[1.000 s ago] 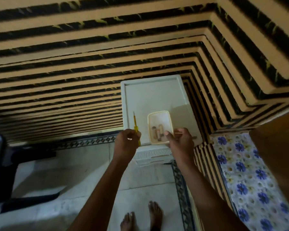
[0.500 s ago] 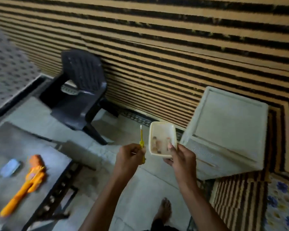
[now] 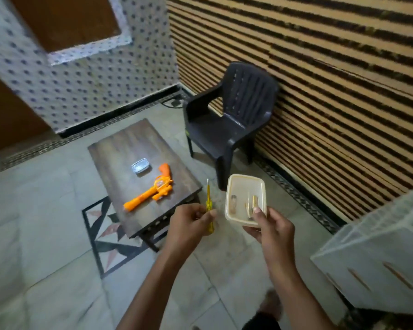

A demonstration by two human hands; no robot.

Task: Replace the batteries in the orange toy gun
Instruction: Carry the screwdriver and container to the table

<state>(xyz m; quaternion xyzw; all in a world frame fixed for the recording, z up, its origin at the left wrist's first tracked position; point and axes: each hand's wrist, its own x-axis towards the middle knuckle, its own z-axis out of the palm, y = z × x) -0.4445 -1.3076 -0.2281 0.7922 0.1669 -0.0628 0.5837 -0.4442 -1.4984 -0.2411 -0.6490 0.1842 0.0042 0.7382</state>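
Left hand (image 3: pixel 191 219): a yellow screwdriver (image 3: pixel 209 210) is pinched by its handle between the thumb and curled fingers. It is held upright with the metal tip pointing up.
Right hand (image 3: pixel 272 228): a pale plastic container (image 3: pixel 239 181) is gripped at its near edge. The thumb is laid over the rim and the fingers are curled beneath.
Container contents: a few batteries (image 3: pixel 233 204) are seen lying inside, too blurred to be counted.
Orange toy gun (image 3: pixel 150 190): it is laid flat on the dark wooden table (image 3: pixel 129 148), near its right edge and well apart from both hands.
Small metal tin (image 3: pixel 141 165): it is set on the table just beyond the gun, not touching it.
Surroundings: a black plastic chair (image 3: pixel 229 122) is placed against the striped wall beyond the table. A white cabinet (image 3: pixel 379 253) is seen at the right.
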